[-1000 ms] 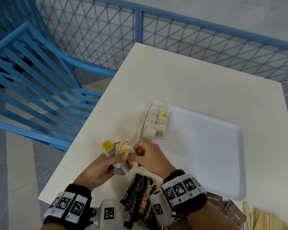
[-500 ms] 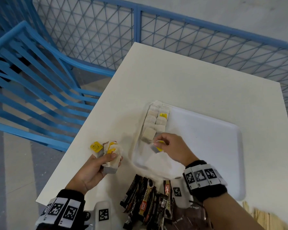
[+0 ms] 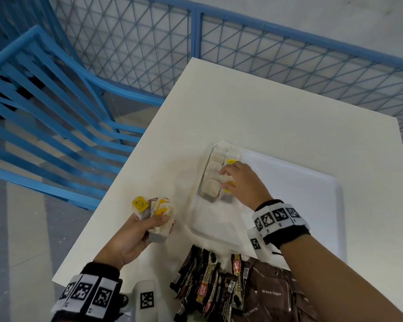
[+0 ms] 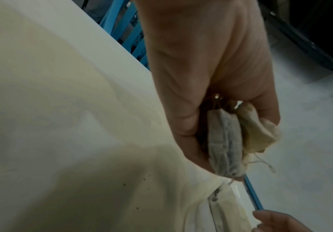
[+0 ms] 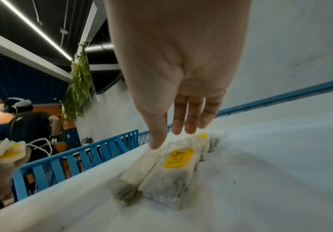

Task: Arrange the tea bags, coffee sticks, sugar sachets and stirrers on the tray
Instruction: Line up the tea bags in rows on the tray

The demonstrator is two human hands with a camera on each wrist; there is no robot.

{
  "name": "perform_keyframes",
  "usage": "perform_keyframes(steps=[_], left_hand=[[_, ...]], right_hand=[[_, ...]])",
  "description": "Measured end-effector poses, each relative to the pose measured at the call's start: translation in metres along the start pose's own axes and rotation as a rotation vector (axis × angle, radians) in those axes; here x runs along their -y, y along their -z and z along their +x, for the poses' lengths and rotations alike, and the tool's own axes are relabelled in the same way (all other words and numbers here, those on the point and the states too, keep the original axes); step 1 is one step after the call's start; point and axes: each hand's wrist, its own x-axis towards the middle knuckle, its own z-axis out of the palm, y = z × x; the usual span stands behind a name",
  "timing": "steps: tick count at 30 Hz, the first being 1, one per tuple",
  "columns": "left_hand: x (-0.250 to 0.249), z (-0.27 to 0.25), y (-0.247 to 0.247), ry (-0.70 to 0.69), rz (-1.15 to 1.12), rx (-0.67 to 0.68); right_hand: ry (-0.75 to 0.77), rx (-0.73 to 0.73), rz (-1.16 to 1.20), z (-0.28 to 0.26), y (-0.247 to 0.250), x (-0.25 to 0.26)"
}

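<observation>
A white tray (image 3: 312,205) lies on the white table (image 3: 265,108). Two rows of tea bags (image 3: 213,175) with yellow tags stand along the tray's left rim. My right hand (image 3: 226,180) reaches over the near end of the right row, fingers straight, thumb tip touching a bag; the right wrist view shows the hand (image 5: 173,138) above the newest tea bag (image 5: 173,169), which lies flat on the tray (image 5: 260,180). My left hand (image 3: 149,226) hovers left of the tray and grips a bunch of tea bags (image 3: 157,212), also seen as tea bags (image 4: 227,141) in its fist (image 4: 211,109).
Dark coffee sticks (image 3: 207,284) and brown sugar sachets (image 3: 272,293) lie heaped at the table's near edge. A blue chair (image 3: 56,117) stands left of the table and a blue mesh fence (image 3: 242,38) behind it. A person (image 5: 28,124) stands far off.
My right hand took one tea bag from the left hand's bunch, carried it over the tray and laid it at the near end of the right row. The left hand drew back slightly.
</observation>
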Motion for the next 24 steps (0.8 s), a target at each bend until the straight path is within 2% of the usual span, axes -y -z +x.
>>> perform_keyframes(steps=[3,10,15,20,24], left_hand=[[-0.002,0.0,0.001,-0.011,0.012,0.001],[-0.002,0.002,0.001,-0.015,0.038,0.005],[-0.001,0.005,-0.001,-0.003,0.049,0.016],[-0.002,0.006,0.0,-0.01,0.048,0.025],[-0.004,0.006,0.001,-0.016,0.036,0.031]], right_hand=[[0.001,-0.098,0.028,-0.011,-0.002,-0.003],[-0.049,0.015,0.083,-0.037,-0.03,-0.008],[-0.038,-0.017,0.148,-0.036,-0.037,-0.004],[0.039,-0.14,0.026,-0.039,-0.037,0.001],[0.108,-0.083,-0.055,-0.037,-0.041,0.01]])
